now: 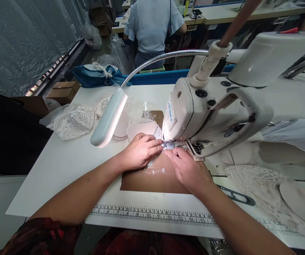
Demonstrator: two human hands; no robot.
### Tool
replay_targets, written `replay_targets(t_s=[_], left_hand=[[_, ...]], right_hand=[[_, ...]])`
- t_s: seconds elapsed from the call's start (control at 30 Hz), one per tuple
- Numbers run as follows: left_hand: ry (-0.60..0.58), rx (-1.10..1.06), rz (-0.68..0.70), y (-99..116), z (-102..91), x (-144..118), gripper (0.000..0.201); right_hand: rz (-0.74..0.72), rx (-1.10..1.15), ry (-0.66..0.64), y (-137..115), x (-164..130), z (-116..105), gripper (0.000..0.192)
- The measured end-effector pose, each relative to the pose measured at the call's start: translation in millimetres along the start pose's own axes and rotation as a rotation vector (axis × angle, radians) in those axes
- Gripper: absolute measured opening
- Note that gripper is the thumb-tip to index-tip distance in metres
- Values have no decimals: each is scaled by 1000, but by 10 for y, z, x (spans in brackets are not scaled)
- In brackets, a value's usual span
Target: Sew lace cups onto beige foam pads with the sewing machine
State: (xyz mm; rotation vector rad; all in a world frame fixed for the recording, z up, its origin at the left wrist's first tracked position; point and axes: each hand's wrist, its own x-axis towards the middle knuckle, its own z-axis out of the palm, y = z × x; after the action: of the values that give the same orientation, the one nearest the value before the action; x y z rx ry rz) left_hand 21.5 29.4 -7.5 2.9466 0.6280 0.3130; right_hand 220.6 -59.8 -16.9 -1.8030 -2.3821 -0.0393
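Both hands at the needle of the sewing machine [195,113]: left hand [140,151] flat, fingers together, pressing the lace piece [152,131] onto the brown plate [154,179]; right hand [188,170] curled, fingertips pinching the lace edge just under the presser foot. Lamp [109,118] hangs over the left side, more lace [74,120] piled far left, ruler [152,213] along the table's near edge.

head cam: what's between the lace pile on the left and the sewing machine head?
The head view shows the gooseneck lamp hanging across that stretch, between the lace pile and the sewing machine head. Behind the lamp lies a pale lace-edged cup piece.
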Motion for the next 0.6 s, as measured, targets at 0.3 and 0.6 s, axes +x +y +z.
replay_targets(t_s=[0.3,0.6], left_hand=[[-7,29,-49,-25,2,9,35],[-147,130,-242,200,-228,-57,50]], right_hand=[[-49,79,87,27,-16,27,48],[-38,169,102,44,-15,6,38]])
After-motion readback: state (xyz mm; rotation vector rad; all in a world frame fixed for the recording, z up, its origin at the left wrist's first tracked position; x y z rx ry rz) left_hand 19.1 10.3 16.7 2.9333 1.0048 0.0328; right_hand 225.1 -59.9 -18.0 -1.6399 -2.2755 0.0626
